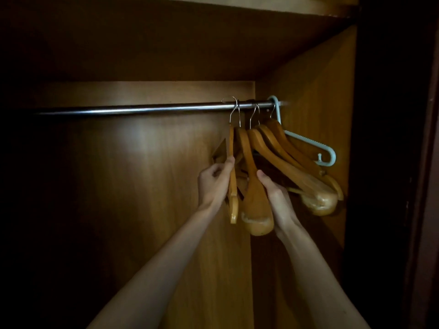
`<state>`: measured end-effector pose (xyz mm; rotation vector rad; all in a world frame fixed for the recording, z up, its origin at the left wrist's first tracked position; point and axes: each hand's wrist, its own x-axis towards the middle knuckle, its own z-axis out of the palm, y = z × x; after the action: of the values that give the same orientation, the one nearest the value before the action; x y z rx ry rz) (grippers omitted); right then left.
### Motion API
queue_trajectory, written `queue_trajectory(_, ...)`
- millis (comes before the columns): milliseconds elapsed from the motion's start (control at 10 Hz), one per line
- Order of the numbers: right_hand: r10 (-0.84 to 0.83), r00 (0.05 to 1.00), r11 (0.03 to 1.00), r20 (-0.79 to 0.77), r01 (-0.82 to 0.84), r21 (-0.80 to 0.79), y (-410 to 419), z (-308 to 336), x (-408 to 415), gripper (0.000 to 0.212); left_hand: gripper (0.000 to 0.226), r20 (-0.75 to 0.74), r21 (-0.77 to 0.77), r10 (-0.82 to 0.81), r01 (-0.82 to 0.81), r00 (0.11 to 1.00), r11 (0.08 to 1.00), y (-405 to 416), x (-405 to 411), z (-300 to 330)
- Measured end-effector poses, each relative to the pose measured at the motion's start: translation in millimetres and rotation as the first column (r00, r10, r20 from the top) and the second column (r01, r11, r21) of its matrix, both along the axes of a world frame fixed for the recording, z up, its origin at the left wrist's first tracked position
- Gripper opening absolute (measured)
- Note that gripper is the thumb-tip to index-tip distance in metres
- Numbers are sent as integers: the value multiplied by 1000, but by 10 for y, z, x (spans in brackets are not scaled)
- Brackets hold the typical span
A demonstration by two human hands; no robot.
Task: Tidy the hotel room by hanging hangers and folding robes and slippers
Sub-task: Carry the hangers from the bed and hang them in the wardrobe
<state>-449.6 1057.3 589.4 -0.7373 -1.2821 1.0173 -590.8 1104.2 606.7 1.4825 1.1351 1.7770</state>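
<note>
- A metal rail (147,109) crosses the wooden wardrobe (316,96); everything hangs at the rail's right end.
- The left hand (213,184) pinches the leftmost wooden hanger (232,186), whose hook sits over the rail.
- The right hand (276,198) curls round the second wooden hanger (255,205), just beside the first.
- More wooden hangers (297,172) fan out further right.
- A pale blue plastic hanger (306,141) hangs last, nearest the side wall.

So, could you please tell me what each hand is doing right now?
Left hand: pinching the leftmost wooden hanger.
Right hand: gripping the next wooden hanger.
</note>
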Motion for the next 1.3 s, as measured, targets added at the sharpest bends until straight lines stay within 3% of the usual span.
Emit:
queue_trajectory(300, -4, 995, 1000, 103, 5, -9, -31, -26, 70, 31, 40, -62, -98, 11, -18, 998, 995, -61, 100, 207)
queue_trajectory(600, -4, 999, 999, 35, 5, -32, 7, 8, 6, 30, 39, -5, -130, 32, -32, 999, 991, -113, 101, 111)
queue_trajectory(900, -15, 998, 1000, 57, 16, -19, -47, -316, 95, 49, 40, -20, 126, 129, -125, 991, 984, -150, 70, -377)
queue_trajectory(1000, -79, 992, 993, 97, 87, -76, -160, -588, 162, 38, 20, 11, 115, 115, -116, 993, 987, -228, 67, -809)
queue_trajectory(1100, -165, 961, 966, 221, 203, -161, -310, -1019, 222, 31, 11, -41, 10, 88, -88, 995, 996, -337, 99, -1324)
queue_trajectory(1200, -195, 919, 922, 344, 291, -256, -485, -1626, 314, 22, 16, -188, -179, -100, 66, 977, 982, -387, 163, -1986)
queue_trajectory(1300, -227, 839, 849, 494, 420, -322, -713, -2345, 481, 18, 15, -349, -444, -376, 202, 858, 873, -439, 297, -2774)
